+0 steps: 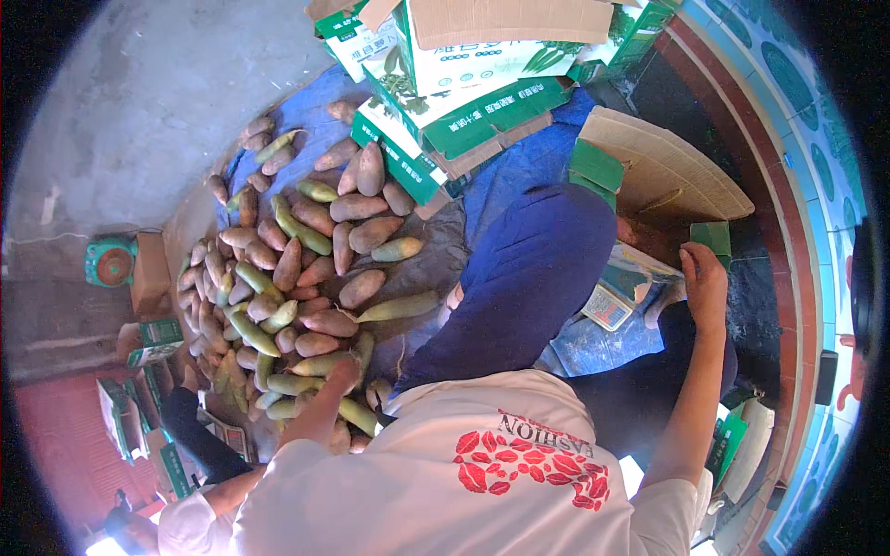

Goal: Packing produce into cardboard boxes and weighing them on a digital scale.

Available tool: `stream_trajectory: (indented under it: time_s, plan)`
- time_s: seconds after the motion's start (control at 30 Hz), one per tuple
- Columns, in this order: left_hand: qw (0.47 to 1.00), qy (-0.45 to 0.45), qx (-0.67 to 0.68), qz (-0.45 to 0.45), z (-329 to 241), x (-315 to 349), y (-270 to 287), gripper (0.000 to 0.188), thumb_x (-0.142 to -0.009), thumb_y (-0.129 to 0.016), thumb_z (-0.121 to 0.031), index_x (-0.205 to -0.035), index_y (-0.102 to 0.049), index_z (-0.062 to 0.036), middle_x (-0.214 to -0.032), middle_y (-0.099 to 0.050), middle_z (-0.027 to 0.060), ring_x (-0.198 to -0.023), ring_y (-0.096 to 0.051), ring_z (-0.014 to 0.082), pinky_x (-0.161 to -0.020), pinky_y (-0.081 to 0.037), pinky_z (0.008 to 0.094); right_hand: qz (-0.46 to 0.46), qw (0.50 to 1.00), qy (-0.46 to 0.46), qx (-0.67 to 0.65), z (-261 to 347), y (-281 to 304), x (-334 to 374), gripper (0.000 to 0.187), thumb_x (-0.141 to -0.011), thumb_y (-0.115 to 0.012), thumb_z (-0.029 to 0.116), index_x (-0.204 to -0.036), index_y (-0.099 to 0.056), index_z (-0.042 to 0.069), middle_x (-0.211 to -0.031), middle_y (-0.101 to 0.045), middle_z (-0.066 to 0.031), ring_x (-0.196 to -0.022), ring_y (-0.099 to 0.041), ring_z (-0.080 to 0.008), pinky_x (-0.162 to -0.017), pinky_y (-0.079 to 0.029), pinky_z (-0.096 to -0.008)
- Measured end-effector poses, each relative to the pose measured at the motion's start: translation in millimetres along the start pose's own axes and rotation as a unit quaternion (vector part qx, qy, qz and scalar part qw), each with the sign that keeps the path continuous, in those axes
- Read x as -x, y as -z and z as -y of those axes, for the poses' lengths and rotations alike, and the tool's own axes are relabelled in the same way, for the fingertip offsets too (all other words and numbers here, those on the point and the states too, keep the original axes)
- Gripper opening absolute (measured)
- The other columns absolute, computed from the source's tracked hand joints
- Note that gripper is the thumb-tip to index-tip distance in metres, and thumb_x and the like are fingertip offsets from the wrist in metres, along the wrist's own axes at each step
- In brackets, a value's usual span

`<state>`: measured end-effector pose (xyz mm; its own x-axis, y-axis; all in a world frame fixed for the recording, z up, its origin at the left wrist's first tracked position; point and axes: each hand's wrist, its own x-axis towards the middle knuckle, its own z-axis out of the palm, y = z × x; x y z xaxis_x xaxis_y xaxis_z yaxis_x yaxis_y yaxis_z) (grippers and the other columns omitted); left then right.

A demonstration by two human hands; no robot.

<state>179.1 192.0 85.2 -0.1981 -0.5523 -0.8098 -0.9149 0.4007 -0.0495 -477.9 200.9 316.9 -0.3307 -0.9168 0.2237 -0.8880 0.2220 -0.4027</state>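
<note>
Pile of tapered root vegetables, brown and long green (289, 264), lies toward left edge of blue sheet (514, 171). Left hand (343, 372) is on near side of pile; its fingers are hidden, opening and hold cannot be told. Right hand (706, 278), fingers bent, is at green flap (712, 237) of open brown cardboard box (672, 171) (grip also unclear).

Looks hazy, glares white along the lower edge, pales over the shirt (399, 491), bends toward blackened sides.
</note>
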Motion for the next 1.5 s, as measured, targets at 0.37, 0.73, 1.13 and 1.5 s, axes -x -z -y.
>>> stream_trajectory:
  time_s: [0.37,0.73,1.13,1.5]
  plan:
    - [0.874,0.000,0.426,-0.234,52,-77,17,0.035,-0.090,-0.043,-0.033,-0.099,-0.057,-0.0025,-0.092,-0.062,0.0139,-0.083,-0.059,0.0282,-0.069,-0.048,0.0425,-0.004,1.000,0.002,-0.015,7,-5,-9,0.014,-0.082,-0.058,0.012,-0.091,-0.061,0.002,-0.091,-0.063,-0.0155,-0.084,-0.061,-0.0336,-0.072,-0.048,-0.0367]
    - [0.663,0.032,0.720,-0.203,-50,-22,180,0.033,-0.092,-0.035,-0.037,-0.073,-0.042,-0.0103,-0.117,-0.057,0.0103,-0.072,-0.056,0.0154,-0.069,-0.050,0.0315,-0.007,1.000,-0.006,0.002,4,5,3,0.013,-0.082,-0.057,0.012,-0.090,-0.061,0.002,-0.090,-0.062,-0.0152,-0.082,-0.060,-0.0338,-0.071,-0.048,-0.0381]
    - [0.601,-0.129,0.748,-0.250,-88,26,312,0.037,-0.096,-0.029,-0.036,-0.073,-0.039,-0.0091,-0.126,-0.050,0.0148,-0.108,-0.049,0.0251,-0.084,-0.045,0.0464,-0.032,0.999,-0.039,0.007,-2,11,5,0.015,-0.081,-0.057,0.012,-0.090,-0.061,0.001,-0.090,-0.062,-0.0156,-0.083,-0.060,-0.0340,-0.072,-0.047,-0.0364]
    - [0.523,-0.450,0.689,-0.221,-174,125,453,0.039,-0.097,-0.028,-0.035,-0.069,-0.040,-0.0111,-0.134,-0.039,0.0220,-0.127,-0.034,0.0343,-0.094,-0.037,0.0547,-0.084,0.995,-0.057,-0.006,-7,22,12,0.014,-0.081,-0.058,0.017,-0.086,-0.062,0.006,-0.087,-0.063,-0.0122,-0.080,-0.060,-0.0318,-0.069,-0.049,-0.0394]
